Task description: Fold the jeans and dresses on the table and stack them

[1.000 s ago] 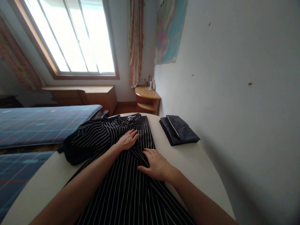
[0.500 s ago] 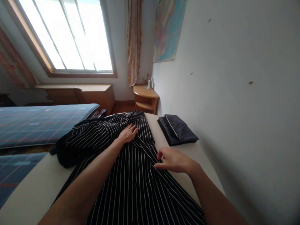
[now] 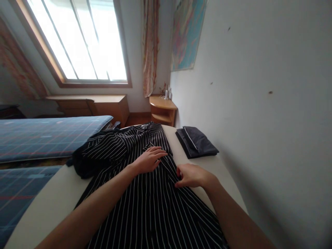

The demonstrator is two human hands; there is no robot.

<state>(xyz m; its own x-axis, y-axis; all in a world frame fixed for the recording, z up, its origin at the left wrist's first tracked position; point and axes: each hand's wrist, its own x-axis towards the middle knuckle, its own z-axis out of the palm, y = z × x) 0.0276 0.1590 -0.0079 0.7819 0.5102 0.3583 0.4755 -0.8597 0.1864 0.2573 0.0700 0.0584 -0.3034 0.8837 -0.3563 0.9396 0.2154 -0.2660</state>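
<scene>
A long black garment with white stripes, which looks like a dress [image 3: 140, 204], lies spread lengthwise over a pale rounded table [image 3: 55, 188]. Its bunched sleeve side is at the left, with a dark edge. My left hand [image 3: 149, 159] is over the middle of the garment, palm down, its fingers stretched toward the right. By the garment's right edge is my right hand [image 3: 193, 175], its fingers curled and the thumb apart from them. I see no cloth between that thumb and the fingers.
A folded dark cloth [image 3: 195, 141] lies on the table near the wall [image 3: 259, 138]. Left of the table are blue plaid mattresses [image 3: 52, 136]. A wooden corner stand [image 3: 163, 102] and a low wooden cabinet [image 3: 111, 98] are beyond, below the window [image 3: 85, 45].
My left hand has slid from the upper part of the garment toward me and to the right. My right hand has barely moved. The view has shifted slightly.
</scene>
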